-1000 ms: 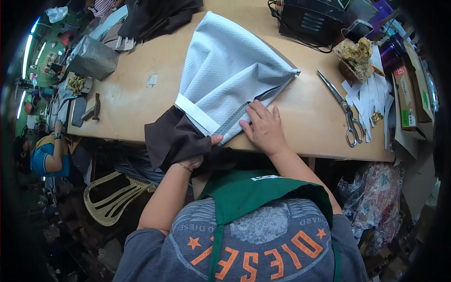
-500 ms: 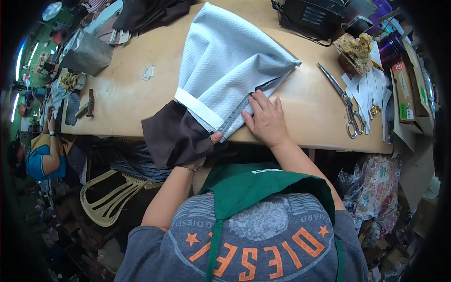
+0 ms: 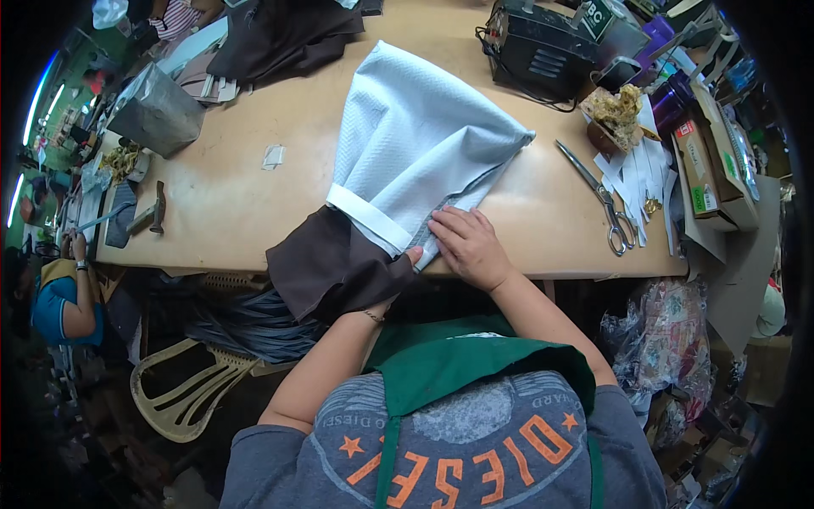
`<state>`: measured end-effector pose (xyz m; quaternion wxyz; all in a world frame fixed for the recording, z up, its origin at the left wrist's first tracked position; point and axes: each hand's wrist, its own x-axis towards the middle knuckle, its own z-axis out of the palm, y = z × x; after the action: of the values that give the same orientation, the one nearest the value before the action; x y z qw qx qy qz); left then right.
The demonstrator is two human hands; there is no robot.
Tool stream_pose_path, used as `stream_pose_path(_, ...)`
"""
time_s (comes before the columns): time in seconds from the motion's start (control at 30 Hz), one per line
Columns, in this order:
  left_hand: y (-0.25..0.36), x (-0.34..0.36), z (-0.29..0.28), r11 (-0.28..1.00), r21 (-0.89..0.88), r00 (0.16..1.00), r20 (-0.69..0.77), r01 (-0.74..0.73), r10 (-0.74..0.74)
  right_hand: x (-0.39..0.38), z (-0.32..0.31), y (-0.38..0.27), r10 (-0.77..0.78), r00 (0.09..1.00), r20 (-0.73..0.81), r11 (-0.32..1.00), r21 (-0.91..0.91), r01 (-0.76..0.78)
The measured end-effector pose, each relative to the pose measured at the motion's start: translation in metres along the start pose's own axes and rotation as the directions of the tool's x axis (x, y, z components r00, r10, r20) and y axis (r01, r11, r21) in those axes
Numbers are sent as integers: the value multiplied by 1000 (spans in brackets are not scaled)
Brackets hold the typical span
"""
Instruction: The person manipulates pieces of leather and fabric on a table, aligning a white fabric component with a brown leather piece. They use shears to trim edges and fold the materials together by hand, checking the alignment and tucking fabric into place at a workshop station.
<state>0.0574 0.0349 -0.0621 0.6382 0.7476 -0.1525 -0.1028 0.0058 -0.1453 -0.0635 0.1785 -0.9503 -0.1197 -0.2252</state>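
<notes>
A pale blue-white textured fabric piece (image 3: 415,119) lies folded on the table, its peak pointing away from me. It has a white band (image 3: 369,219) across its lower left and a grey seam strip along its right edge. Dark brown cloth (image 3: 326,263) hangs from the near-left end over the table edge. My left hand (image 3: 414,254) pinches the near corner of the fabric; its thumb shows on top, while the other fingers are hidden beneath the brown cloth. My right hand (image 3: 471,248) rests with fingers laid flat along the seam strip, pressing it to the table.
Large scissors (image 3: 605,204) lie to the right beside white paper strips (image 3: 638,182). A hammer (image 3: 155,212) and a grey metal container (image 3: 161,114) are at left. A black device (image 3: 543,51) stands at the back. Another person (image 3: 68,297) works at far left.
My right hand has slid along the seam toward me, nearer the left thumb. Its fingers now cover the lower part of the strip. The whole view has shifted slightly.
</notes>
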Motion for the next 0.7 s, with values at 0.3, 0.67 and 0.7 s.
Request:
stream_pose_path(0.3, 7, -16, -17, 997, 35, 993, 96, -76, 72, 43, -38, 4, 185, 969, -165, 983, 38, -181)
stream_pose_path(0.67, -38, -75, -53, 895, 436, 990, 133, -94, 39, 54, -34, 31, 456, 852, -257, 857, -130, -498)
stream_pose_path(0.7, -44, -76, -56, 890, 451, 994, 105, -70, 25, 53, -30, 32, 450, 849, -278, 860, -120, -496)
